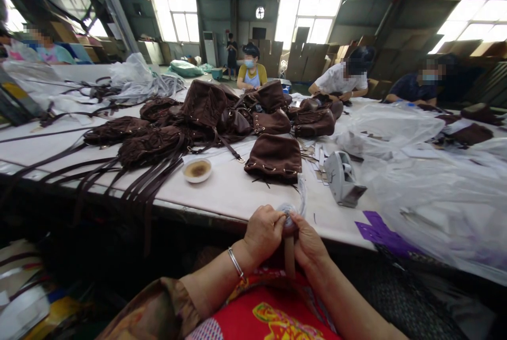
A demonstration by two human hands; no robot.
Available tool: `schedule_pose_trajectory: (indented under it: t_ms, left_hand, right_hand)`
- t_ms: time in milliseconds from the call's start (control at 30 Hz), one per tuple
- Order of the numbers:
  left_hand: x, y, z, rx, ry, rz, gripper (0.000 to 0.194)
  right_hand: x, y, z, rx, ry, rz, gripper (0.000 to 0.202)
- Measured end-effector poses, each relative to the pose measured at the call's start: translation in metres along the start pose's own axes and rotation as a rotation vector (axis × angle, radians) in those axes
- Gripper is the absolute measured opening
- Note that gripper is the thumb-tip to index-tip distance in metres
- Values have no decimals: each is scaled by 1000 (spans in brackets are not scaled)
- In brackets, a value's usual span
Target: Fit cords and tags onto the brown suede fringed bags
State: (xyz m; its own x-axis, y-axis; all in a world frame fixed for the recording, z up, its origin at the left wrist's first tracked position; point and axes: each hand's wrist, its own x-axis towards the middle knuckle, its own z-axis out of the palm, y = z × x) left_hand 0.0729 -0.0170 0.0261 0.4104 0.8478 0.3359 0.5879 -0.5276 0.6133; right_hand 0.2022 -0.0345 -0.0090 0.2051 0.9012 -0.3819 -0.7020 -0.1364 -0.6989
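1. Long worktable with a whitish top (pixel 233 195); spans the view, near edge just before the person.
2. Heap of dark brown, soft, gathered bags (pixel 204 102), leather-like; lies across the table's middle.
3. Crumpled clear plastic sheeting (pixel 420 184); spread over the table's right side.
4. Long, flat, dark brown straps (pixel 137 188); trail from the heap, several hanging over the near edge.
5. Single dark brown pouch-shaped bag with metal eyelets (pixel 273 158); apart at the front of the heap, beyond the hands.
6. Grey boxy dispenser (pixel 340 179); right of the single bag.
7. Flat purple piece (pixel 374 228); at the near edge, beside the sheeting.
8. Left hand (pixel 264 232); fingers curled, thumb and fingertips pinching item 12.
9. Right hand (pixel 311 242); thumb and fingers closed on the same item from the other side.
10. Shallow round white bowl with brownish contents (pixel 197 170); left of the single bag.
11. Narrow flat tan strip (pixel 290 256); hangs between the hands.
12. Small round translucent whitish bundle (pixel 287 209); gripped between both hands at the table's near edge, material unclear.
13. Slim silver-coloured bangle (pixel 235 262); on the left wrist.
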Motion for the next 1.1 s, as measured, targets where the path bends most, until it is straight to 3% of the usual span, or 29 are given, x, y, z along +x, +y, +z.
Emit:
schedule_pose_trajectory:
  t_ms: [233, 367, 600, 833, 1000, 1100]
  left_hand:
    - [16, 7, -13, 341, -165, 93, 20]
    - [18, 10, -12, 424, -206, 216, 11]
    - [11, -8, 3, 282, -73, 218, 13]
    - [9, -12, -5, 98, 123, 184, 12]
    - [7, -14, -8, -212, 156, 167, 11]
    - [5, -19, -8, -327, 98, 96, 8]
  right_hand:
    - [2, 1, -6, 19, -97, 80, 22]
    - [1, -1, -4, -22, -48, 59, 24]
    - [2, -6, 0, -139, -1, 35, 29]
    - [3, -7, 5, -123, 47, 42, 26]
    - [2, -7, 7, -83, 28, 63, 24]
    - [1, -9, 8, -48, 37, 86, 22]
